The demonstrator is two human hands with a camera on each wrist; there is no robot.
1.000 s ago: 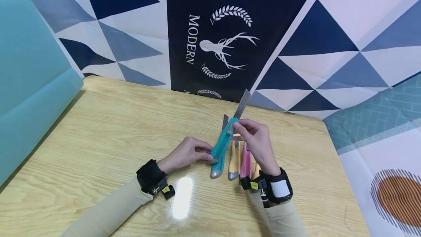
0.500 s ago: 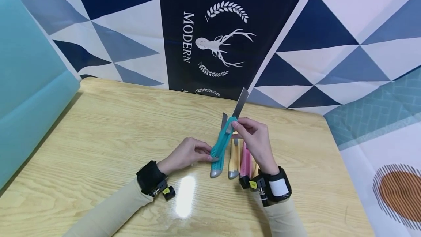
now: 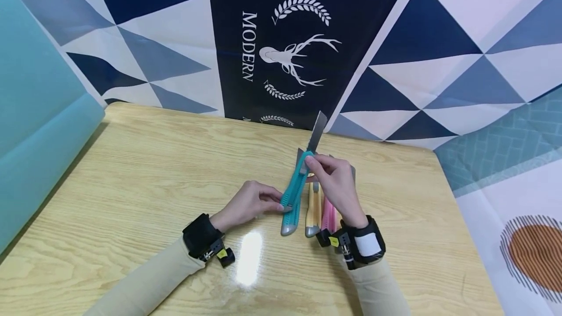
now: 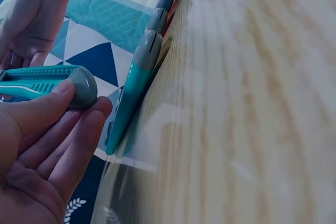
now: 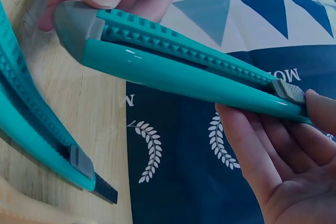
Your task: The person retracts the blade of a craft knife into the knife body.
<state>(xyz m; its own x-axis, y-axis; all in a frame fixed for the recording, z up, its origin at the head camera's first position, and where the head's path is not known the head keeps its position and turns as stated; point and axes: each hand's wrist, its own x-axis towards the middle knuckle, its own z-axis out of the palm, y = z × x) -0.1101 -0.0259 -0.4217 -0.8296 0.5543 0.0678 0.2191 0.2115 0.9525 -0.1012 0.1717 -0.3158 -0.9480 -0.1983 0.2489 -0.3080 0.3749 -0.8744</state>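
Observation:
A teal utility knife [image 3: 294,185] is held between both hands above the table, its long blade [image 3: 317,130] extended and pointing away. My left hand [image 3: 252,205] pinches its grey butt end, thumb on one side, as the left wrist view shows. My right hand [image 3: 338,187] grips the front of the handle; its thumb is at the grey slider [image 5: 287,91]. Just beneath, a second teal utility knife [image 5: 39,121] lies on the table with some blade out. To its right lie a yellow utility knife [image 3: 313,211] and a pink one [image 3: 329,216], partly hidden by the right hand.
The wooden table [image 3: 175,160] meets a patterned wall covering [image 3: 281,52] at the back. A light blue padded panel [image 3: 44,111] stands along the left edge. Black camera straps [image 3: 203,234] circle both wrists. Another blade [image 3: 352,173] shows behind the right hand.
The front end of the held teal utility knife and my right hand have shifted slightly left. My left hand keeps its pinch on the butt end. The head view has tilted a little.

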